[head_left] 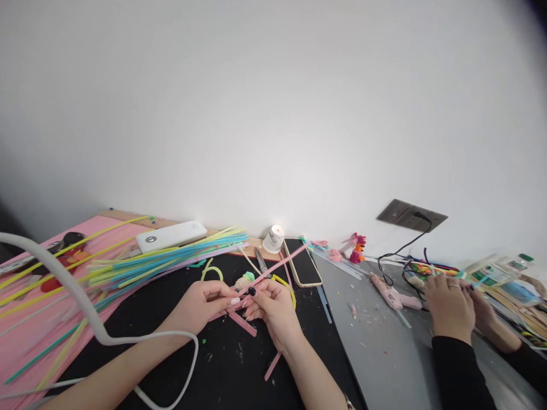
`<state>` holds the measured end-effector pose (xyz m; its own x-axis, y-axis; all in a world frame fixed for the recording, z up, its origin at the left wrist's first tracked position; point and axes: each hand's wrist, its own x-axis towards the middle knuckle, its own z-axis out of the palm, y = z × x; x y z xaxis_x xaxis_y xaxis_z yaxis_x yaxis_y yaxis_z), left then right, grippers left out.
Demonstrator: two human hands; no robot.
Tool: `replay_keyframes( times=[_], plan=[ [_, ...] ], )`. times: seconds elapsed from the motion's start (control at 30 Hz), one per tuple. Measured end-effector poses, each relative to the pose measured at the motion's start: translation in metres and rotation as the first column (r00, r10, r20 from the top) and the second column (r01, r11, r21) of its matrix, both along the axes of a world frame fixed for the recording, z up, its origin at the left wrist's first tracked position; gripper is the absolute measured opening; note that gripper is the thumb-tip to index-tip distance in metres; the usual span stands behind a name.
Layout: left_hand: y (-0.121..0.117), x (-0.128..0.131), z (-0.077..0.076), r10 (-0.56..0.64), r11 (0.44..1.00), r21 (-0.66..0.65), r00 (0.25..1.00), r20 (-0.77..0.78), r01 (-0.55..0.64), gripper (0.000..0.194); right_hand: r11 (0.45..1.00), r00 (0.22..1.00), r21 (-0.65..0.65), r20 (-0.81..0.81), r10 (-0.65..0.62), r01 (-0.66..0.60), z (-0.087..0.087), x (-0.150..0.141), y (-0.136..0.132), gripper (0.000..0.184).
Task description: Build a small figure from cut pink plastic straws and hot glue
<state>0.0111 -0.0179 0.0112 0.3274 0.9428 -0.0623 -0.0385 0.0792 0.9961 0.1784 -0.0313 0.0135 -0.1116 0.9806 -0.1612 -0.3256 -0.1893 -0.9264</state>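
Observation:
Over the black mat (222,370), both my hands are closed on pink pipe cleaners (282,262). My left hand (200,307) pinches them between thumb and fingertips. Just beside it, my right hand (276,313), with a dark-painted thumbnail, grips the same pink strands. One long end points up and right toward the phone; a bent end (244,324) hangs below the fingers, and another (272,366) shows under my right wrist. Where the strands meet is partly hidden by my fingers. Right behind my hands lies a small green and cream piece (245,282).
A white cable (92,307) crosses over my left forearm. Behind are pipe cleaners (171,259), a white device (171,236), a paper cup (274,238), pliers (260,260) and a phone (304,265). To the right are a pink glue gun (393,293) and another person's hands (450,307).

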Motion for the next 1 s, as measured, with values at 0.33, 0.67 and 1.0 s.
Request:
replay_keyframes(
  times=[0.33, 0.67, 1.0],
  plan=[
    [0.000, -0.001, 0.005, -0.042, 0.999, 0.022, 0.992, -0.123, 0.045, 0.015, 1.000, 1.000, -0.005, 0.020, 0.013, -0.013, -0.002, 0.000, 0.002, 0.031],
    [-0.001, 0.001, -0.006, -0.047, 0.997, 0.050, 0.995, -0.087, 0.052, 0.015, 0.999, 1.000, 0.045, 0.007, 0.012, -0.013, -0.002, 0.002, 0.003, 0.031],
    [0.000, 0.000, -0.006, -0.092, 0.994, 0.045, 0.988, -0.128, 0.098, 0.015, 0.997, 0.998, 0.079, 0.059, -0.003, -0.002, -0.001, 0.004, 0.004, 0.027]
  ],
)
